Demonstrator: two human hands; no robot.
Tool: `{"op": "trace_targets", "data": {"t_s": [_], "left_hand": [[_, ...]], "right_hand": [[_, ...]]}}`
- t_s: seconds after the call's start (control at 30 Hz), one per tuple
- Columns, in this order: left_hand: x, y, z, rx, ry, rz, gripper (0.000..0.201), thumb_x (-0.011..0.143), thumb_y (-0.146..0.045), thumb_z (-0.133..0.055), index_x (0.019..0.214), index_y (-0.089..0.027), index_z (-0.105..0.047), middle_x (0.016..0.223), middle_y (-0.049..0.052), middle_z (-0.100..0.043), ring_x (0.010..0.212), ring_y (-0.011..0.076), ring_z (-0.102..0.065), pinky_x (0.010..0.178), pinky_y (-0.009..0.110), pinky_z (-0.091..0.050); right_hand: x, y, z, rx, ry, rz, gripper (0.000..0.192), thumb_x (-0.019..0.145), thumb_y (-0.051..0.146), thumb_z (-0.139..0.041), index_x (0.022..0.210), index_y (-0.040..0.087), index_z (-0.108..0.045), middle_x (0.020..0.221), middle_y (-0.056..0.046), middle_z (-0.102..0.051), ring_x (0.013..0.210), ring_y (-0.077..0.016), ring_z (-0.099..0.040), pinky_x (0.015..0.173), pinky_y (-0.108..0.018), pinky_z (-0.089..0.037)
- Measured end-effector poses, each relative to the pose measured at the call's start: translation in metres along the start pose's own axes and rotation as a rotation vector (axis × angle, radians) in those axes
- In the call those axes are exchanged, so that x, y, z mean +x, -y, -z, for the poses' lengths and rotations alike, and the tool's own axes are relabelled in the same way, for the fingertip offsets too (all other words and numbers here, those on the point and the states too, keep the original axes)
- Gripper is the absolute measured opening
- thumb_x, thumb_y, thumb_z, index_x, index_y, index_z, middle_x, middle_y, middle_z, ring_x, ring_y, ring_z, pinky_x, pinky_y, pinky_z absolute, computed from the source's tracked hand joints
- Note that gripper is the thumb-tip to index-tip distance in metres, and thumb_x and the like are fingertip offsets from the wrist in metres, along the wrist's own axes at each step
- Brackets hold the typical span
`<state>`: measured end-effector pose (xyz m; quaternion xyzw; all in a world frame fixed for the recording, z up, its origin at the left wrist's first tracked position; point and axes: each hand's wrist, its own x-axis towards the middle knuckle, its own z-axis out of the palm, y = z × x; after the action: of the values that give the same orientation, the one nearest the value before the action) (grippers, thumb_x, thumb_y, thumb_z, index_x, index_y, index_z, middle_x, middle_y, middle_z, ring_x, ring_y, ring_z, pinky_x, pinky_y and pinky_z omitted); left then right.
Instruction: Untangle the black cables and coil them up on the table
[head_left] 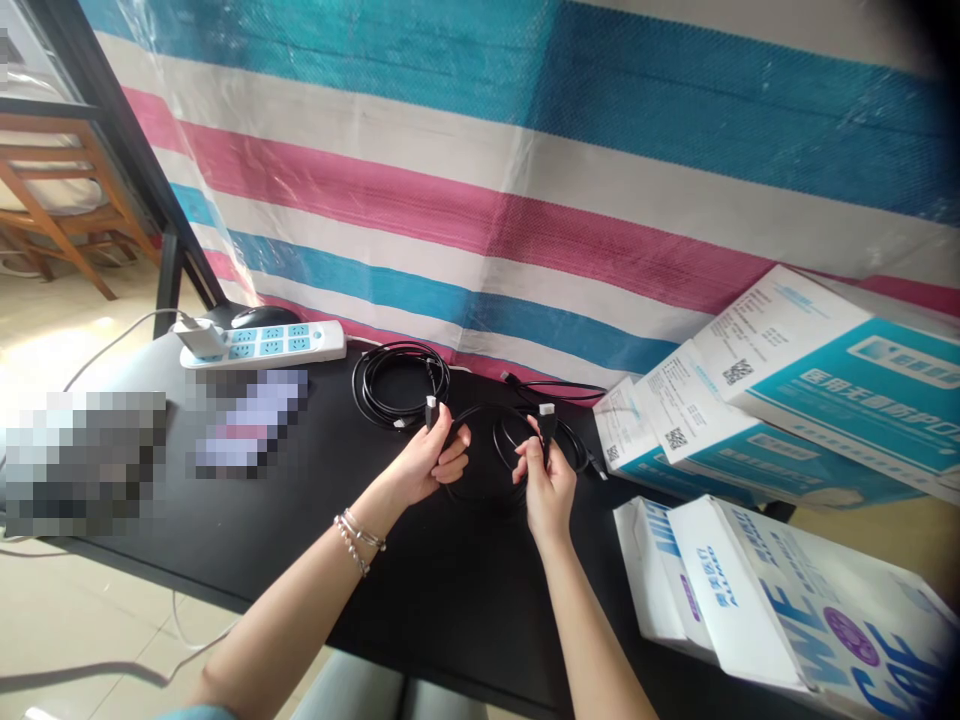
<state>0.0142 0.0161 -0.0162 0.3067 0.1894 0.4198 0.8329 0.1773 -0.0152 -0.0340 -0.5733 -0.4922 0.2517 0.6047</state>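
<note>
My left hand grips one plug end of a black cable, its silver-tipped connector pointing up. My right hand pinches the other plug end upright, a little to the right. The cable loops down onto the black table between and below both hands. A second black cable lies coiled on the table just behind my left hand, untouched. A bracelet sits on my left wrist.
A white power strip with a plugged-in charger lies at the back left, a black mouse behind it. Blue-and-white boxes are stacked at the right, more at the front right. A striped tarp hangs behind. Blurred items lie left.
</note>
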Motion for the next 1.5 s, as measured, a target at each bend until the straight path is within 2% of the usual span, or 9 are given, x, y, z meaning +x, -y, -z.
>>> {"op": "trace_targets", "data": {"t_s": [0.27,0.5,0.73,0.97,1.13,1.37,1.5], "left_hand": [[0.0011,0.0017,-0.0027,0.049,-0.015,-0.044,0.054,0.071,-0.065,-0.047,0.058,-0.013,-0.045,0.036,-0.010,-0.027,0.028,-0.0001,-0.018,0.031,0.012,-0.015],[0.0012,0.0032,-0.0014,0.040,0.044,-0.028,0.055,0.067,-0.063,-0.054,0.050,-0.013,-0.037,0.036,-0.009,-0.029,0.028,-0.0002,-0.022,0.032,0.014,-0.016],[0.0005,0.0028,-0.0050,0.068,-0.062,-0.009,0.057,0.077,-0.064,-0.039,0.050,-0.014,-0.039,0.034,-0.008,-0.027,0.029,0.0014,-0.025,0.034,0.015,-0.018],[0.0015,0.0020,-0.0051,0.083,-0.086,-0.013,0.057,0.074,-0.059,-0.051,0.043,-0.015,-0.034,0.033,-0.007,-0.026,0.029,0.0021,-0.028,0.034,0.016,-0.018],[0.0018,0.0025,-0.0060,0.083,-0.123,-0.035,0.056,0.075,-0.057,-0.053,0.043,-0.015,-0.034,0.032,-0.008,-0.026,0.029,0.0019,-0.028,0.034,0.016,-0.018],[0.0021,-0.0004,-0.0052,0.048,-0.150,-0.008,0.055,0.074,-0.054,-0.056,0.044,-0.015,-0.033,0.032,-0.008,-0.026,0.028,0.0012,-0.026,0.033,0.015,-0.015],[0.0020,-0.0020,-0.0015,0.037,-0.114,0.010,0.053,0.075,-0.052,-0.056,0.044,-0.015,-0.034,0.032,-0.008,-0.026,0.028,0.0012,-0.026,0.033,0.015,-0.013]], "right_hand": [[0.0007,-0.0015,0.0015,0.050,0.000,-0.005,0.044,0.085,0.045,-0.045,0.118,0.018,-0.056,0.069,0.002,-0.051,0.043,-0.0056,-0.043,0.042,-0.020,-0.042],[0.0009,0.0003,0.0019,0.060,0.000,-0.004,0.042,0.085,0.043,-0.046,0.116,0.018,-0.056,0.069,0.002,-0.052,0.042,-0.0052,-0.043,0.043,-0.020,-0.041],[0.0015,0.0001,0.0026,0.027,-0.011,0.006,0.043,0.083,0.042,-0.051,0.118,0.017,-0.056,0.067,0.002,-0.053,0.041,-0.0055,-0.042,0.041,-0.020,-0.041],[0.0033,-0.0062,0.0026,0.055,0.007,-0.020,0.042,0.083,0.042,-0.052,0.114,0.015,-0.059,0.063,0.002,-0.054,0.041,-0.0059,-0.044,0.042,-0.021,-0.041],[0.0025,-0.0048,0.0017,0.095,0.002,-0.052,0.043,0.081,0.044,-0.054,0.112,0.015,-0.059,0.059,0.004,-0.051,0.039,-0.0056,-0.041,0.039,-0.020,-0.039],[0.0010,-0.0019,-0.0013,0.244,0.104,-0.103,0.046,0.084,0.048,-0.046,0.119,0.018,-0.053,0.060,0.005,-0.047,0.037,-0.0040,-0.033,0.035,-0.019,-0.033],[0.0013,-0.0006,-0.0012,0.307,0.158,-0.153,0.046,0.085,0.048,-0.042,0.119,0.019,-0.051,0.061,0.005,-0.048,0.037,-0.0038,-0.032,0.035,-0.019,-0.032]]}}
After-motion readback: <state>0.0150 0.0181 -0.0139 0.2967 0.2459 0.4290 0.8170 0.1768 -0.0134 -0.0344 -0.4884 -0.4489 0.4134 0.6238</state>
